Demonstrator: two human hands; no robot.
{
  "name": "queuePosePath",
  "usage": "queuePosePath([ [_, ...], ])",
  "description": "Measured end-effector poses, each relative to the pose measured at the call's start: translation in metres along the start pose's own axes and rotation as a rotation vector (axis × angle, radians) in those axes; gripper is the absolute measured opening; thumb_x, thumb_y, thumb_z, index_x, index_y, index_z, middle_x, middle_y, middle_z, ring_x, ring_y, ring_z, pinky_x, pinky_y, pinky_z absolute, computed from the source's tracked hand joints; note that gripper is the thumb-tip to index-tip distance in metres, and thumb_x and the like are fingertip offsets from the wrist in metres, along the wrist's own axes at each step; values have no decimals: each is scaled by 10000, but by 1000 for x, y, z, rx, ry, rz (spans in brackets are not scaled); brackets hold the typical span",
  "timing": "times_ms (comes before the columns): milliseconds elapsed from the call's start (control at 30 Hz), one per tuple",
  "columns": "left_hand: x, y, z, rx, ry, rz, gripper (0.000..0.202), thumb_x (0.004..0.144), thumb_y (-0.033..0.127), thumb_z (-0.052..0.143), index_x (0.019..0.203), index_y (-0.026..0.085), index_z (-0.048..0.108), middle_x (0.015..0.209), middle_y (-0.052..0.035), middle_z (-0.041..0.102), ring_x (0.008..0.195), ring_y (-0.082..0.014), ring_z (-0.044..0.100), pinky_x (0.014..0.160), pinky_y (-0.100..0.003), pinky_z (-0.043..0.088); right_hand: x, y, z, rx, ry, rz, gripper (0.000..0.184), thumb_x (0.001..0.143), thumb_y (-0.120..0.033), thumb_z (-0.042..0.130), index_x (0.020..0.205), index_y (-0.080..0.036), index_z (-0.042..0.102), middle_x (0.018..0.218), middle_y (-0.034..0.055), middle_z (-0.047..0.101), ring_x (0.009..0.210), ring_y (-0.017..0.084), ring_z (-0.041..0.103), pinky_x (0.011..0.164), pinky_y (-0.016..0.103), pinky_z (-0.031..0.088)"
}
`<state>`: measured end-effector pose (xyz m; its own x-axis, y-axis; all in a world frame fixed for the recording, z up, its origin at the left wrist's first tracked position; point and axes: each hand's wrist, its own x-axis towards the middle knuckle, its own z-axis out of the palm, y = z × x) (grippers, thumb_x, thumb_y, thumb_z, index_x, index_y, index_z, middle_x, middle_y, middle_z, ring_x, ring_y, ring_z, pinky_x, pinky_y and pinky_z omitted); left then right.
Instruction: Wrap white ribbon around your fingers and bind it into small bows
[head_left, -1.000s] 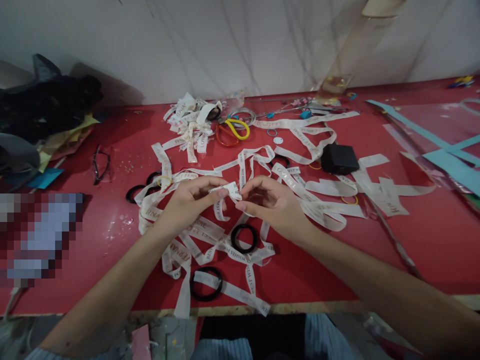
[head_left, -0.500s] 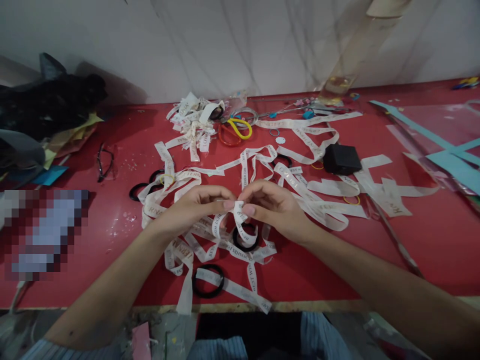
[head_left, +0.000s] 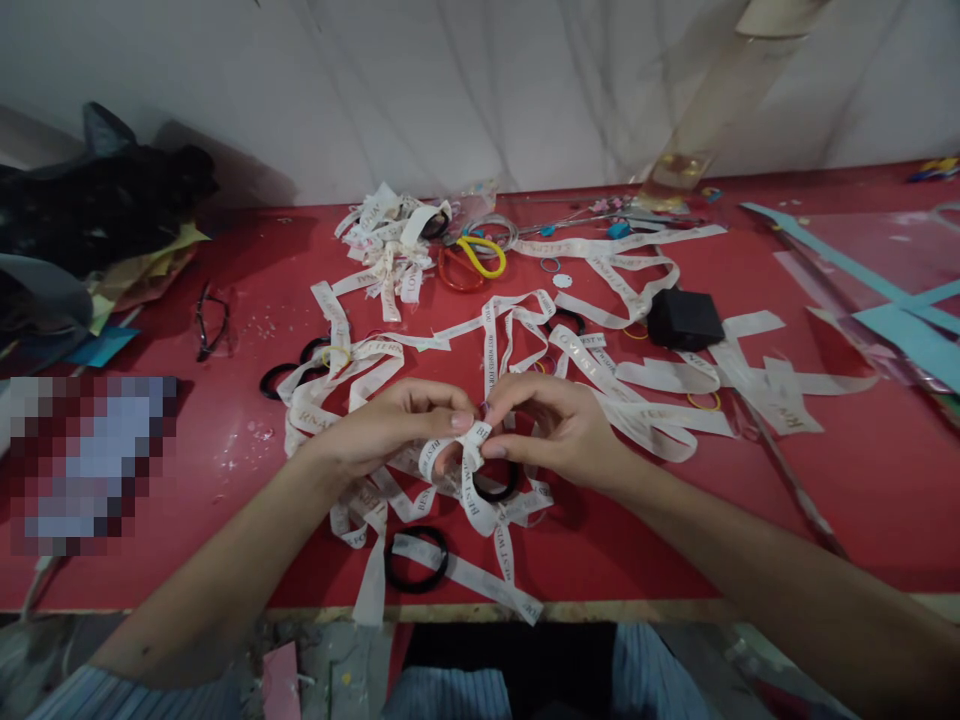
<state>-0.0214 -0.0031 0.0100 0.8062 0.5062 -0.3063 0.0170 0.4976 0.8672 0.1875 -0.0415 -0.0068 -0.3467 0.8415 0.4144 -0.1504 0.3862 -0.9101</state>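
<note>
A white printed ribbon (head_left: 474, 485) is looped into a small bow shape above the table's front middle. My left hand (head_left: 409, 420) pinches its upper loop between thumb and fingers. From the other side, my right hand (head_left: 551, 425) is closed around the ribbon's gathered middle, its thumb low and its fingertips curled above. Exactly what the right fingertips grip is partly hidden. Beneath the hands lie more loose ribbon strips and a black ring (head_left: 499, 482), partly covered by the ribbon. Another black ring (head_left: 418, 560) rests nearer the table edge, over a ribbon strip.
Scissors (head_left: 480, 258) with red and yellow handles lie by a heap of ribbon pieces (head_left: 390, 235). To the right are a black block (head_left: 684, 318) and a thin rod (head_left: 795, 485). Glasses (head_left: 212, 320) and a blurred-out object (head_left: 101, 465) lie left on the red table (head_left: 637, 550).
The ribbon's hanging loop has swung left and downward, and a gathered knot now shows between my hands. My right fingers have shifted, with thumb and forefinger wider apart.
</note>
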Motion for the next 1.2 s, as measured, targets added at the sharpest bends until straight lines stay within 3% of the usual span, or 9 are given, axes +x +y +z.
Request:
queuePosePath([
  [167, 0, 1, 0, -5, -92, -81, 240, 813, 361, 756, 795, 129, 698, 556, 12, 635, 488, -60, 561, 550, -157, 470, 3, -2, 0, -25, -63, -171, 131, 758, -162, 810, 857, -168, 725, 776, 19, 681, 701, 101, 619, 639, 223, 493],
  [500, -3, 4, -3, 121, -78, -83, 201, 853, 331, 703, 813, 135, 696, 564, 19, 624, 511, -52, 533, 531, -141, 422, 5, -3, -4, -147, -142, -170, 61, 822, -185, 757, 858, -153, 719, 789, 27, 677, 724, 98, 620, 670, 222, 483],
  [800, -3, 9, -3, 246, -107, -130, 245, 858, 352, 685, 788, 119, 657, 586, 26, 575, 547, -58, 491, 540, -169, 363, 6, -6, -5, -41, -275, 71, 171, 881, -301, 696, 814, -147, 665, 714, 2, 613, 667, 100, 570, 627, 224, 452],
  [1200, -3, 10, -2, 300, -133, -139, 235, 881, 342, 662, 799, 123, 643, 575, 38, 565, 527, -43, 464, 523, -159, 332, 3, -8, -8, 55, -334, 243, 150, 868, -264, 697, 807, -148, 624, 675, -40, 506, 600, 64, 441, 558, 191, 369],
])
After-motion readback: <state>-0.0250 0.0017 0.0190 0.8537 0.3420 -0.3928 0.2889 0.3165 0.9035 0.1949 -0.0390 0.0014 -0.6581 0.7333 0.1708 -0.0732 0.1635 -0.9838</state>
